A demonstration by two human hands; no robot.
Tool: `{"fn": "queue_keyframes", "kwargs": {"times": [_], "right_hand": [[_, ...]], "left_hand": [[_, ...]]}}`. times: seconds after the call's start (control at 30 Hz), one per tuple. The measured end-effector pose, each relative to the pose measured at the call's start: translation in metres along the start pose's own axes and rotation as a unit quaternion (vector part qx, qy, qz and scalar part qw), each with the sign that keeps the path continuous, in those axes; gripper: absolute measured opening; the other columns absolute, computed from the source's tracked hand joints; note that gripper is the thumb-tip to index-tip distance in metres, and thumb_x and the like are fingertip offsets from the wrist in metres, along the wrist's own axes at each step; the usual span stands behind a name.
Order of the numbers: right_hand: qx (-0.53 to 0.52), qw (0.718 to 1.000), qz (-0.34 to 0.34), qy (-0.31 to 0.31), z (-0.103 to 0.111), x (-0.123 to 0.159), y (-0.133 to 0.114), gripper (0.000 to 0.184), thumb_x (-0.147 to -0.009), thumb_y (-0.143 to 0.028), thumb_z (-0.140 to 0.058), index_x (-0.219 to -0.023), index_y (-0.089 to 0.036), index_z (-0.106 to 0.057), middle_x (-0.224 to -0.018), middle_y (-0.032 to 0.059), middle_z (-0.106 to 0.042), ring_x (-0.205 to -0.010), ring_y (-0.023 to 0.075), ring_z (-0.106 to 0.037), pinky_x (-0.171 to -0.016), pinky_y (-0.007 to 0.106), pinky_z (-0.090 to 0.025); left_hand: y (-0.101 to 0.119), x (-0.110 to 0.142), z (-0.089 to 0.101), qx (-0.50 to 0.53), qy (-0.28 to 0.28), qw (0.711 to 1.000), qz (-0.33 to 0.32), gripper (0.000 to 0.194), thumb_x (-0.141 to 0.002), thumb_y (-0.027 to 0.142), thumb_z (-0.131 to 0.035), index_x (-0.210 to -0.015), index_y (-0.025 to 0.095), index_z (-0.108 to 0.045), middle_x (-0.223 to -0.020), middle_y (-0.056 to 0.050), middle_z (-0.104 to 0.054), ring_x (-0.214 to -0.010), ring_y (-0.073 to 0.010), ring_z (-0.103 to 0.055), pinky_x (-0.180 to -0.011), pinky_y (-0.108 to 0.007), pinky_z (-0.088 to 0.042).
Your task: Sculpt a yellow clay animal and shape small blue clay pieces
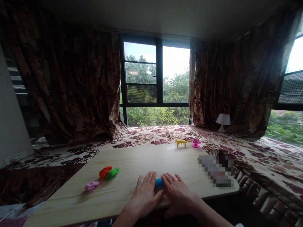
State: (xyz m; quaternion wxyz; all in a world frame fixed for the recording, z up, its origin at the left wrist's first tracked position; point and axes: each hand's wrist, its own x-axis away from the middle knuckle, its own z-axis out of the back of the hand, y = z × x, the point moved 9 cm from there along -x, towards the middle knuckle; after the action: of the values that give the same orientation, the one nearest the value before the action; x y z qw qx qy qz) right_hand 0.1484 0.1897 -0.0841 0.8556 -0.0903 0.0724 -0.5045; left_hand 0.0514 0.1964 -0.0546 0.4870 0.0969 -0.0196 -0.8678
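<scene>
My left hand (146,190) lies palm down near the table's front edge, fingers stretched out flat. Beside it my right hand (177,191) is flat too, its fingers pointing away from me. Both hands rest on a smooth blue roll of what looks like modelling clay (159,182). Its middle shows between them, while the ends are hidden under the palms and fingers. To the left sit an orange lump (105,171), a green lump (112,174) touching it, and a pink lump (92,186) nearer me.
A light wooden table (132,159) spans the front. At its far edge stand a yellow four-legged animal figure (181,143) and a pink piece on a base (196,143). A blurred-out patch (214,171) covers the right side. A white lamp (223,119) stands behind, on flowered cloth.
</scene>
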Motion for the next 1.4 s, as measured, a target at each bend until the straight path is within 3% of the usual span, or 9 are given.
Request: {"fn": "queue_keyframes", "kwargs": {"times": [0.13,0.27,0.43,0.6,0.73,0.83,1.03,1.2,1.4], "right_hand": [[-0.005,0.999,0.041,0.026,0.0,0.037,-0.017,0.121,-0.053,-0.054,-0.069,-0.145,-0.014,-0.002,-0.152,0.0109,-0.005,-0.138,0.031,-0.004,-0.11,0.049,0.001],[-0.01,0.997,0.061,0.045,0.003,0.065,-0.032,0.108,-0.062,-0.051,-0.065,-0.146,-0.018,-0.004,-0.152,0.008,-0.001,-0.139,0.028,-0.002,-0.11,0.047,0.003],[-0.036,0.999,0.03,0.017,0.014,0.043,-0.018,0.111,-0.059,-0.058,-0.064,-0.145,-0.016,-0.007,-0.151,0.0111,-0.011,-0.138,0.0284,-0.009,-0.111,0.048,-0.002],[-0.025,1.0,-0.013,-0.009,0.018,0.012,0.002,0.115,-0.054,-0.054,-0.069,-0.145,-0.012,-0.012,-0.15,0.0144,-0.017,-0.137,0.0308,-0.014,-0.11,0.051,-0.005],[-0.032,0.999,0.029,0.026,0.017,0.036,-0.01,0.113,-0.057,-0.057,-0.067,-0.145,-0.016,-0.01,-0.151,0.011,-0.015,-0.137,0.029,-0.013,-0.111,0.048,-0.001],[-0.042,0.996,0.064,0.04,0.021,0.063,-0.024,0.105,-0.061,-0.055,-0.067,-0.145,-0.021,-0.013,-0.151,0.007,-0.014,-0.138,0.0269,-0.011,-0.111,0.046,0.0],[-0.064,0.995,0.06,0.044,0.04,0.06,-0.042,0.1,-0.066,-0.064,-0.06,-0.144,-0.019,-0.017,-0.15,0.0107,-0.017,-0.138,0.0264,-0.014,-0.111,0.046,-0.006],[-0.042,0.996,0.056,0.052,0.035,0.025,-0.052,0.097,-0.071,-0.066,-0.053,-0.145,-0.015,-0.015,-0.15,0.0128,-0.016,-0.138,0.0263,-0.013,-0.112,0.045,-0.006],[-0.016,0.998,0.027,0.055,0.033,0.0,-0.045,0.104,-0.066,-0.071,-0.053,-0.143,-0.008,-0.021,-0.147,0.0181,-0.025,-0.135,0.0306,-0.02,-0.111,0.047,-0.008]], "left_hand": [[0.013,0.036,-0.004,0.003,-0.005,0.999,-0.036,0.071,-0.084,0.063,-0.019,-0.142,0.022,-0.014,-0.15,-0.002,-0.016,-0.139,-0.0217,-0.012,-0.113,-0.05,-0.009],[0.024,0.06,-0.009,0.001,-0.023,0.997,-0.067,0.069,-0.084,0.062,-0.02,-0.142,0.025,-0.012,-0.15,-0.002,-0.012,-0.139,-0.0243,-0.011,-0.112,-0.053,-0.009],[0.012,0.027,-0.005,0.015,-0.008,0.999,-0.037,0.071,-0.084,0.063,-0.018,-0.141,0.021,-0.019,-0.149,-0.004,-0.02,-0.138,-0.0238,-0.016,-0.112,-0.052,-0.011],[-0.001,-0.011,-0.004,0.019,-0.003,1.0,0.004,0.078,-0.083,0.063,-0.02,-0.139,0.01,-0.027,-0.146,-0.015,-0.029,-0.136,-0.03,-0.022,-0.109,-0.057,-0.014],[0.004,0.014,-0.004,0.028,0.005,0.999,-0.022,0.071,-0.085,0.06,-0.025,-0.142,0.019,-0.019,-0.15,-0.006,-0.021,-0.138,-0.0247,-0.015,-0.111,-0.053,-0.009],[0.009,0.042,-0.002,0.072,0.006,0.995,-0.075,0.057,-0.089,0.049,-0.03,-0.141,0.03,-0.017,-0.15,-0.001,-0.025,-0.137,-0.0221,-0.021,-0.111,-0.051,-0.017],[-0.017,0.044,0.025,0.137,0.153,0.978,-0.03,0.037,-0.089,0.025,-0.039,-0.122,0.032,-0.053,-0.11,-0.004,-0.063,-0.103,-0.0179,-0.056,-0.092,-0.036,-0.044],[-0.035,0.032,0.028,0.162,0.195,0.967,-0.005,0.032,-0.086,0.027,-0.044,-0.114,0.026,-0.059,-0.101,-0.004,-0.066,-0.098,-0.0184,-0.058,-0.09,-0.034,-0.046],[-0.083,0.041,0.033,0.153,0.238,0.957,0.068,0.036,-0.088,0.031,-0.037,-0.114,0.016,-0.057,-0.111,-0.01,-0.062,-0.109,-0.0222,-0.053,-0.098,-0.041,-0.039]]}}
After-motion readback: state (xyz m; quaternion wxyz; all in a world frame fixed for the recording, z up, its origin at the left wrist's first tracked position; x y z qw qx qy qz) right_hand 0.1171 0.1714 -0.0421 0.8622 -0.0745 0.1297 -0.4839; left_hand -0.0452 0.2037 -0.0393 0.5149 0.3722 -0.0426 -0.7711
